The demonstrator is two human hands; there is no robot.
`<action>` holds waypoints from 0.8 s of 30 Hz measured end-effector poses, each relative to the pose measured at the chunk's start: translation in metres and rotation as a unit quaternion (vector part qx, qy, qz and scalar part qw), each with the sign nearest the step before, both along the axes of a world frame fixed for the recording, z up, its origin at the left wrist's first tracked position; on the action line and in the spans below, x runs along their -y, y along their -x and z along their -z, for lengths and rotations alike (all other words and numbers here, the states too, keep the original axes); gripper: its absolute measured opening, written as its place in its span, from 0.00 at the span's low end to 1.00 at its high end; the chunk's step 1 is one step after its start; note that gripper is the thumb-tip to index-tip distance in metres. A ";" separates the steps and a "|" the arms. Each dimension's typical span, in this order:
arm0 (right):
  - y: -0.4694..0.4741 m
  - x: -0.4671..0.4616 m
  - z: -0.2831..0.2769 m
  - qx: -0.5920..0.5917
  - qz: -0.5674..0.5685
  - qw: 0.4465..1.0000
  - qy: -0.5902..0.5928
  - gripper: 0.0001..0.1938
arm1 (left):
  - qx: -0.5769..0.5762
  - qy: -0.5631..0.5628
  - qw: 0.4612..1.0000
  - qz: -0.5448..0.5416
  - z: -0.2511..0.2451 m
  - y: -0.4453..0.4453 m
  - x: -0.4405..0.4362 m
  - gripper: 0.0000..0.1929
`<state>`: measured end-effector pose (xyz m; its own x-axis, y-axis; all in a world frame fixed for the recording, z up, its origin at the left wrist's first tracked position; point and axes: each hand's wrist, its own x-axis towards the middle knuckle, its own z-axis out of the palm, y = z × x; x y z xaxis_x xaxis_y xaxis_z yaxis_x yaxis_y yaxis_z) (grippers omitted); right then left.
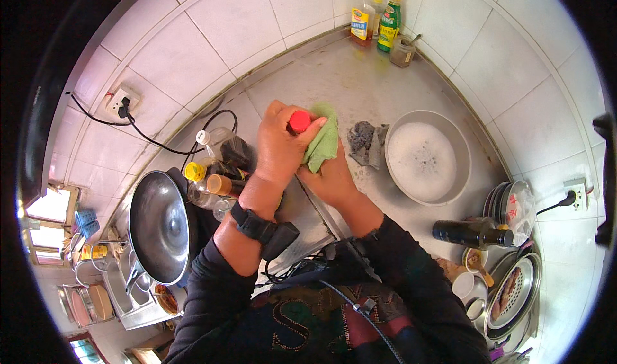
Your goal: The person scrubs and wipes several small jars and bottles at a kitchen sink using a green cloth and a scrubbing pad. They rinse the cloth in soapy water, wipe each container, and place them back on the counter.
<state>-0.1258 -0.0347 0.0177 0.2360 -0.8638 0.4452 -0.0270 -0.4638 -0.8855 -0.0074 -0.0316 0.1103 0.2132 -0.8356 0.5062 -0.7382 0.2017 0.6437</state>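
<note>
My left hand [282, 144] grips a bottle by its upper part; only its red cap [300, 121] shows clearly, and the body is hidden under my hands. A green cloth [324, 137] lies against the bottle's right side, held by my right hand [330, 176], with my left thumb over its edge. Right of my hands, a crumpled grey rag [367, 142] lies on the steel counter [308, 79], beside a metal basin [465, 171] of foamy water. Left of my forearm stand several bottles, one with a yellow cap [194, 171] and one with an orange-brown cap [219, 184].
A wok [159, 226] is at the left, near a sink [118, 287]. Three bottles and a glass jar [402, 51] stand in the back corner. A dark bottle [470, 234], stacked plates [506, 197] and a perforated steel tray [523, 294] are at the right. A black cable [164, 144] runs along the left wall.
</note>
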 end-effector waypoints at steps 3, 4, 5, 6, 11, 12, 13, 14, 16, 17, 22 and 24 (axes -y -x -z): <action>-0.005 0.013 0.007 -0.044 -0.014 0.999 0.001 0.30 | -0.019 -0.002 1.000 0.002 0.007 -0.004 0.000 0.15; -0.006 0.014 0.012 -0.050 -0.009 0.999 0.002 0.32 | -0.039 0.000 0.999 0.001 0.011 -0.004 0.001 0.14; -0.006 0.014 0.018 -0.063 -0.008 0.998 -0.003 0.34 | -0.059 0.002 0.998 0.000 0.015 -0.004 0.001 0.14; -0.005 0.013 0.023 -0.024 -0.023 0.999 -0.044 0.34 | -0.081 0.014 0.997 0.003 0.020 -0.003 0.001 0.14; 0.005 0.010 0.053 0.012 -0.083 0.992 -0.092 0.34 | -0.328 -0.104 0.937 0.068 0.045 0.007 -0.001 0.09; 0.007 0.009 0.060 0.025 -0.103 0.988 -0.113 0.34 | -0.358 -0.098 0.926 0.067 0.049 0.008 0.000 0.09; 0.010 0.008 0.067 0.015 -0.114 0.980 -0.161 0.34 | -0.390 -0.110 0.912 0.057 0.051 0.007 0.000 0.09; 0.011 0.005 0.075 0.026 -0.116 0.977 -0.177 0.35 | -0.377 -0.106 0.919 0.055 0.051 0.004 -0.002 0.10; 0.017 -0.003 0.086 0.050 -0.110 0.960 -0.251 0.34 | -0.415 -0.061 0.907 0.036 0.049 -0.001 -0.005 0.10; 0.020 -0.006 0.089 0.085 -0.118 0.956 -0.253 0.33 | -0.438 -0.055 0.897 0.016 0.046 -0.003 -0.007 0.11; 0.027 -0.030 0.066 0.100 -0.091 0.953 -0.271 0.30 | -0.483 0.090 0.870 0.041 0.023 -0.005 -0.013 0.12; 0.024 -0.032 0.046 0.055 -0.040 0.994 -0.090 0.28 | -0.492 0.110 0.862 0.047 0.014 0.001 -0.016 0.12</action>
<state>-0.1498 -0.0031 -0.0285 0.2648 -0.9123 0.3124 0.1054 -0.2947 -0.9498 -0.0089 -0.0158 0.0959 0.5673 -0.7790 0.2671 0.1707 0.4285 0.8873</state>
